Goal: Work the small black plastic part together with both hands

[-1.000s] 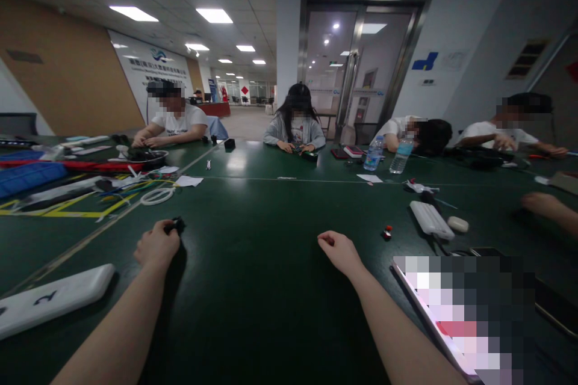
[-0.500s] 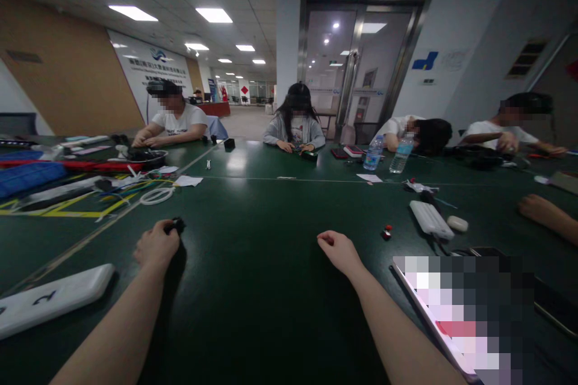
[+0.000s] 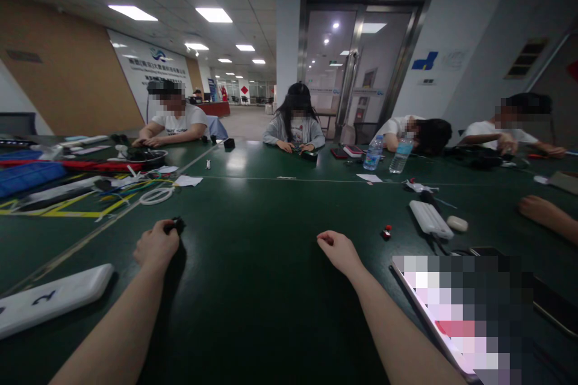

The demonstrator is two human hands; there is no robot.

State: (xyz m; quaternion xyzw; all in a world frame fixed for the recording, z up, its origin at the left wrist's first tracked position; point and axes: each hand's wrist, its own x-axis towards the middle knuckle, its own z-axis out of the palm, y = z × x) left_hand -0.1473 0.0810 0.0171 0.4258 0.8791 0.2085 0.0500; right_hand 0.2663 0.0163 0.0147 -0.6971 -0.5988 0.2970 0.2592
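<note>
On the long table (image 3: 271,289), the left hand (image 3: 156,246) has a small object (image 3: 177,225) at its fingers, and a flat case (image 3: 54,298) lies to the left of this hand. Wires (image 3: 121,195) lie farther along on the left side. The right hand (image 3: 338,251) is more to the right, with a pixelated device (image 3: 456,313) just beside it (its screen cannot be read). Four co-workers (image 3: 293,123) sit behind the table, and a glass door (image 3: 356,66) stands behind them.

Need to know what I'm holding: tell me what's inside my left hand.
The left hand is closed around a small black object. Only its top end shows past the hand; the rest is covered, so what it is cannot be seen.
</note>
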